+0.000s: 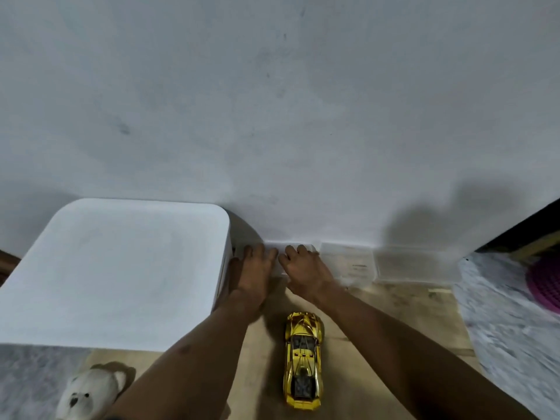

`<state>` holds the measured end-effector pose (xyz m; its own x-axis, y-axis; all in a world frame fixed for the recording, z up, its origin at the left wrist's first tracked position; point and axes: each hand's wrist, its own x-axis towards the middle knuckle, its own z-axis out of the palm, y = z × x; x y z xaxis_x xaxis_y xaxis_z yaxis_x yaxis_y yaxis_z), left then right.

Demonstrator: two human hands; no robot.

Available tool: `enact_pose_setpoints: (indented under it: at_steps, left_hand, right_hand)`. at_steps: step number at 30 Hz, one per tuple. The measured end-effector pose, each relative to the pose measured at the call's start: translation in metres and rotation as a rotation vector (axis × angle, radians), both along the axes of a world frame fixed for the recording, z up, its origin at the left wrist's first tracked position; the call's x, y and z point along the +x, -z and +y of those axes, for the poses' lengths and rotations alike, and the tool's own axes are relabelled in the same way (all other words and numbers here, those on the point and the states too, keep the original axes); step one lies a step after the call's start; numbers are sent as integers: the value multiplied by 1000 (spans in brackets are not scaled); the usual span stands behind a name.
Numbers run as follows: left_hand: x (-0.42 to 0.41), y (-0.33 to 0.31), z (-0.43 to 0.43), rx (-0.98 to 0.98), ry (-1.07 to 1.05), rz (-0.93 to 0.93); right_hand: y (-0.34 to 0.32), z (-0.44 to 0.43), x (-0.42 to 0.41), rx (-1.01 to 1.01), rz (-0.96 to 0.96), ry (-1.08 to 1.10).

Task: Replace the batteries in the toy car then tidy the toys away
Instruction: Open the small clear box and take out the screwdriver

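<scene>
A shiny yellow toy car (303, 360) lies on the wooden floor between my forearms, nose pointing away from me. Both hands reach past it to a small clear plastic box (280, 265) standing against the wall. My left hand (253, 269) lies on the box's left side and my right hand (306, 269) on its right side, fingers curled over the top. Whether they grip it firmly is hard to tell, since the hands hide most of the box. A white teddy bear (88, 392) lies at the lower left.
A large white storage bin with a lid (121, 268) stands at the left, close to my left hand. Two more clear boxes (348, 263) (418, 265) line the wall on the right. A grey rug (515, 322) and a purple object (545, 283) lie at the far right.
</scene>
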<state>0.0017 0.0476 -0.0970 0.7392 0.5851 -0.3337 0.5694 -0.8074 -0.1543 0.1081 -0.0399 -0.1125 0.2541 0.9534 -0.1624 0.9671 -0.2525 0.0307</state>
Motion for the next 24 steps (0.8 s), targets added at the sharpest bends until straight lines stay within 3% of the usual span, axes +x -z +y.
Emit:
enact_pose_setpoints:
  at_steps: [2,14,24]
  left_hand:
    - [2,-3,-2,50,65,74]
    - [8,-9,10,15,119,47]
    - [17,-41,20,-67,90,-51]
  right_hand:
    - [-3,-1,-1,18,-31,-28]
    - [3,-11,7,180,-106,-3]
    - [-4,-16,12,126,-112,116]
